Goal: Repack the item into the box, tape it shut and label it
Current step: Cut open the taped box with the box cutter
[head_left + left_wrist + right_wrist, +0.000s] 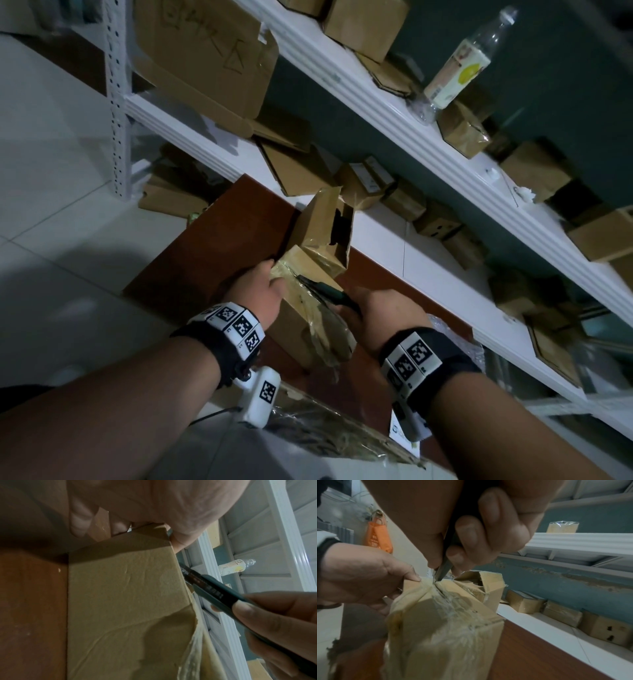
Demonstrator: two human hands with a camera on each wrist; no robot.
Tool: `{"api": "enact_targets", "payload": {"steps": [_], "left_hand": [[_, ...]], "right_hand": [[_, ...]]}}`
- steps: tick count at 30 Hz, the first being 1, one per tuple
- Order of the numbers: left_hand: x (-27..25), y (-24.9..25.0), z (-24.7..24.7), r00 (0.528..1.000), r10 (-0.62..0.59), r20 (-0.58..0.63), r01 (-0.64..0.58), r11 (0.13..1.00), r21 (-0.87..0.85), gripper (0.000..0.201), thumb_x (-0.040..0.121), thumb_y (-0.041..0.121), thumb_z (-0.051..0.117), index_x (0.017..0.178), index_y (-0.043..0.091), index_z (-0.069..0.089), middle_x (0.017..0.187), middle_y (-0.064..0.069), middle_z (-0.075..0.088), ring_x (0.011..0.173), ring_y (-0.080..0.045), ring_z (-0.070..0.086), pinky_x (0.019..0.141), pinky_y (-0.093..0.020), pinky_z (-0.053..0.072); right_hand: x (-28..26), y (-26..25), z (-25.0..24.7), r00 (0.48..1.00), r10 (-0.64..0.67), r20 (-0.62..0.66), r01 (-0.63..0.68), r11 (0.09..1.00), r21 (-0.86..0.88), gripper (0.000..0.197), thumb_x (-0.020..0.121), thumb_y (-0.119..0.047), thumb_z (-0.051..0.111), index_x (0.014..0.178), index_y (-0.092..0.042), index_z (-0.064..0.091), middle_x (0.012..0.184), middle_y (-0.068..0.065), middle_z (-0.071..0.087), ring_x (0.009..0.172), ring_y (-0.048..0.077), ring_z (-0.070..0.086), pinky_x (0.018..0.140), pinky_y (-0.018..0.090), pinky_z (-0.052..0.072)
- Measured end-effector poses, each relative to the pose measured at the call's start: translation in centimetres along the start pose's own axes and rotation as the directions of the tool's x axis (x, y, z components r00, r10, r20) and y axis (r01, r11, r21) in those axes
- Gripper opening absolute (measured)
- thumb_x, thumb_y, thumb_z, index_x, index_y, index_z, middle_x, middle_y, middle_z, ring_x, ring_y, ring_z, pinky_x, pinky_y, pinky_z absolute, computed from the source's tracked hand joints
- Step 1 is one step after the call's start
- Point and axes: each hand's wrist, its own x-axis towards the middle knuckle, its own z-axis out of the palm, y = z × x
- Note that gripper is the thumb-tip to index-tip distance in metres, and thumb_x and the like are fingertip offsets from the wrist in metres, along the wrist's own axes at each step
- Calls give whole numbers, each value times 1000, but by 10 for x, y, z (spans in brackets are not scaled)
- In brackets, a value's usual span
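Note:
A taped cardboard box (308, 308) stands on a reddish-brown table (212, 260). My left hand (260, 291) grips its far left corner, thumb on the top edge and fingers curled down the side. My right hand (380, 315) grips a dark utility knife (329, 293), its tip set into the tape seam on the box top (436, 580). Loose torn tape hangs off the near end of the box (436, 628). In the left wrist view the knife (211, 588) crosses over the box edge (123, 601). Behind stands a second, opened box (325, 226).
White metal shelves (428, 144) run behind the table, loaded with several small cardboard boxes (435, 222) and a plastic bottle (462, 65). A flat taped carton (325, 431) lies at the table's near edge. An orange bag (376, 534) hangs at the left.

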Motion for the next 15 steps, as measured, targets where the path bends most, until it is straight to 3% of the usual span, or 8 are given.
{"api": "enact_targets", "payload": {"steps": [2,3,4,5,7,9,13,15], "left_hand": [[-4,0,0,1000,24,-15,-25,998,-54,63,99,28,45,152,49,20,128,2,57,84,-27,65,65,-36,52],[-5,1,1,999,42,-17,-43,997,-57,65,99,27,44,149,58,15,133,0,56,79,-24,65,59,-33,51],[-5,3,1,998,63,-16,-63,997,-35,65,100,26,42,147,62,15,142,-2,51,86,-23,65,62,-33,52],[-5,3,2,997,82,-17,-82,997,-1,63,101,25,40,147,62,18,151,-1,42,100,-23,63,73,-34,54],[-7,4,5,990,135,-32,-133,988,73,55,103,23,37,147,55,32,161,3,26,121,-20,54,89,-30,48],[-8,4,7,980,197,-41,-189,972,137,49,103,22,37,145,47,43,164,6,19,131,-17,47,95,-29,46],[-11,1,7,980,194,40,-198,961,193,52,96,45,45,146,52,34,163,6,20,115,-18,60,89,-33,54],[-12,-1,9,976,206,66,-216,946,241,61,91,56,51,147,54,27,163,5,20,125,-23,55,94,-37,53]], "right_hand": [[-4,4,2,1000,-2,20,2,1000,-25,28,98,-51,42,111,-33,60,87,-5,64,81,20,62,71,36,56],[-7,7,3,1000,-2,27,2,1000,-27,27,99,-50,42,111,-33,60,89,-4,65,82,21,63,72,38,57],[-9,9,4,1000,0,28,1,1000,-23,26,99,-49,42,110,-34,59,89,-4,66,82,21,64,73,39,57],[-12,11,5,1000,1,26,-1,1000,-19,25,99,-49,42,110,-34,59,88,-5,67,81,21,64,73,39,57],[-15,13,6,1000,0,22,0,1000,-16,24,99,-49,41,108,-34,58,87,-5,67,80,20,64,73,40,57],[-15,14,6,1000,-2,15,2,1000,-23,25,98,-50,41,108,-34,58,87,-5,67,80,21,63,72,39,57],[-15,18,7,1000,12,6,-12,999,-35,28,97,-53,41,109,-35,58,88,-4,67,82,22,64,74,40,57],[-16,20,6,1000,20,13,-20,999,-45,28,96,-55,41,109,-36,58,89,-5,68,83,23,64,74,40,57]]}}
